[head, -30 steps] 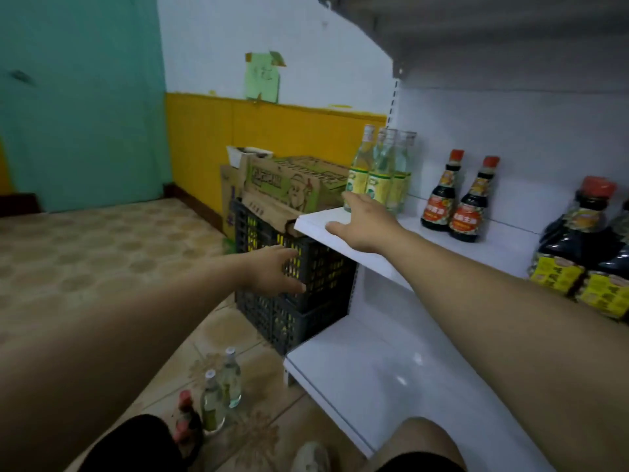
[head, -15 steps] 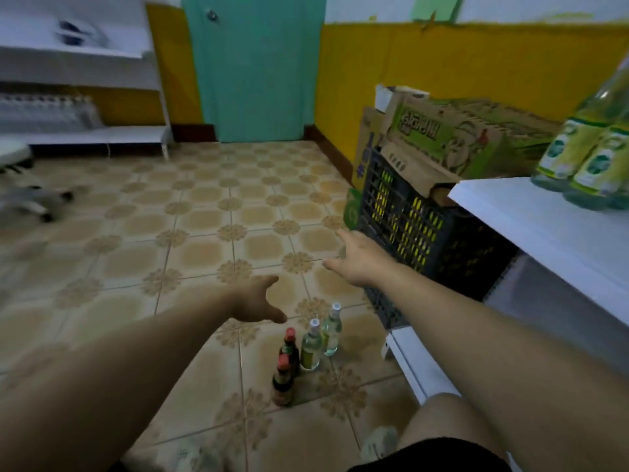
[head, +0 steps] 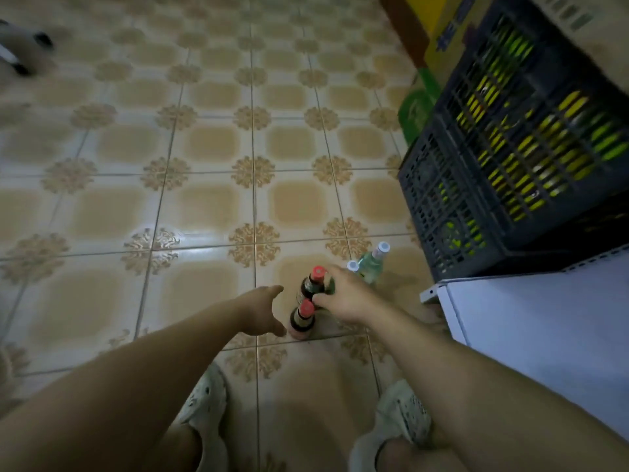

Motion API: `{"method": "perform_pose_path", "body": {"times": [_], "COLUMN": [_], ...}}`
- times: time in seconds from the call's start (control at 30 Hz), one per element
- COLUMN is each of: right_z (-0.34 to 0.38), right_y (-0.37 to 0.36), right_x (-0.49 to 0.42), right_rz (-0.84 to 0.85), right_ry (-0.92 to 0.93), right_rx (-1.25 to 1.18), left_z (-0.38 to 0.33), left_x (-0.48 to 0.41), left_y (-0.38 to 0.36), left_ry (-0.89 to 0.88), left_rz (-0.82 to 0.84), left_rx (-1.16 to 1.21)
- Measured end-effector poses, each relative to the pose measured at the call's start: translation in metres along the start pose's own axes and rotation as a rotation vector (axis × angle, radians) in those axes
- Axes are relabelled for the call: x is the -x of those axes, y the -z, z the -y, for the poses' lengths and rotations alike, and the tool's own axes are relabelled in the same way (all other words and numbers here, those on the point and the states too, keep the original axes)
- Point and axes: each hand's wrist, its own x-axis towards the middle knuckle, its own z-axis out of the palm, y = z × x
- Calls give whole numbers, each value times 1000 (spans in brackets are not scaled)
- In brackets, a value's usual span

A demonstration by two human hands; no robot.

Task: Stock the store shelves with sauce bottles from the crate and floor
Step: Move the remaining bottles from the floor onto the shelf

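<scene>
Head view: splayed left hand (head: 262, 311) just left of upright red-capped dark sauce bottle (head: 301, 322); right hand (head: 343, 298) clasps farther twin (head: 310, 286).

a single wide-angle camera, worn on the person's head, looks steeply down at the tiled floor (head: 204, 206). both forearms (head: 136, 386) reach away from the lens, filling the lower frame. a red-capped bottle (head: 310, 286) sits near the frame's centre; shoes (head: 204, 400) mark the bottom edge nearest the lens, a dark crate (head: 476, 199) the upper right, a white shelf (head: 544, 335) the right side.
</scene>
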Motion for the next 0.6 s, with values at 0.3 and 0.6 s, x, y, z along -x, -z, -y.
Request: {"method": "perform_pose_path", "body": {"times": [0.3,0.6], "right_z": [-36,-32], "right_y": [-100,-76], "right_x": [-68,-39], "right_rz": [74,-125], "right_ry": [-40,-16], "right_rx": [-38,-142], "left_z": [20,5], "left_x": [-89,-81], "left_y": [-64,-54], "left_ry": [28,-56], "left_rz": [168,114], "left_rx": [10,152]}}
